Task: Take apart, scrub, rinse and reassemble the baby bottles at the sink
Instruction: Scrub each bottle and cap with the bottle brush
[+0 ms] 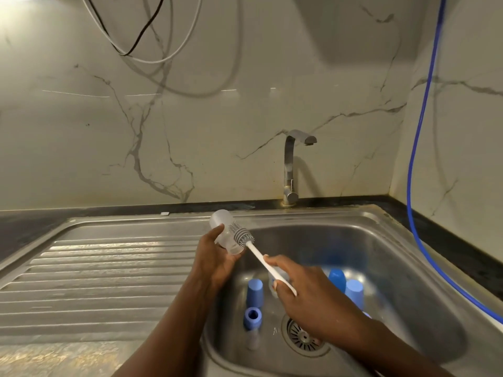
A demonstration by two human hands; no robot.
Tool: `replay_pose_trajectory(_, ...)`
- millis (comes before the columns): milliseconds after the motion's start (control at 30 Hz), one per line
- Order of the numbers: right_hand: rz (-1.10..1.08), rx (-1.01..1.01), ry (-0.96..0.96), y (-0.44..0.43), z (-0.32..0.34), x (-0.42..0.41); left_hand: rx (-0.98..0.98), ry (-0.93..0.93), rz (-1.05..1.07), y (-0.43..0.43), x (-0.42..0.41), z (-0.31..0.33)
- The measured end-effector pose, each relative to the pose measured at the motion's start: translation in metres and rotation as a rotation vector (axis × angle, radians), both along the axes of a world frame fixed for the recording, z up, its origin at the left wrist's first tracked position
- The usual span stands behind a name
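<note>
Lying in the sink (pixel 394 240) are a blue collar (pixel 253 318) and blue caps (pixel 353 291). Above, the right hand (pixel 304 292) is gripping the brush (pixel 257 254), whose grey head is touching the clear bottle (pixel 223 229) that the left hand (pixel 217 257) is gripping. Beyond, the faucet (pixel 290 164) is standing.

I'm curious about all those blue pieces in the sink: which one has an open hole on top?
The blue ring left of the drain, nearest the camera; the blue caps have closed tops.
</note>
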State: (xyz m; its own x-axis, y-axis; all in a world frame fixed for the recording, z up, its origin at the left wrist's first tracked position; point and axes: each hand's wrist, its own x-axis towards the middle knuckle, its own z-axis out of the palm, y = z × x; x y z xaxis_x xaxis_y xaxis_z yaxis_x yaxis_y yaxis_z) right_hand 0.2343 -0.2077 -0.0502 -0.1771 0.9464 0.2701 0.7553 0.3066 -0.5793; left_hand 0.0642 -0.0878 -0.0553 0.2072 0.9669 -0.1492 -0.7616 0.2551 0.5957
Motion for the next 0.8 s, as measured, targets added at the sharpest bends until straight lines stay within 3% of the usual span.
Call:
replay_pose_trajectory(133, -0.057, -0.010, 0.016, 0.009, 0.006, 0.004, 0.067, 0.042, -0.056, -0.009, 0.010, 0.005)
replay_pose_trajectory(467, -0.094, -0.068, 0.258, 0.019, 0.025, 0.017, 0.134, 0.204, -0.171, -0.014, 0.029, 0.003)
replay_pose_trajectory(633, -0.074, -0.044, 0.194, 0.015, 0.021, 0.015, 0.177, 0.337, -0.090, -0.010, 0.028, -0.002)
replay_pose_trajectory(800, -0.058, -0.045, 0.030, 0.003, 0.009, 0.011, 0.063, 0.231, 0.077, 0.002, 0.010, -0.003)
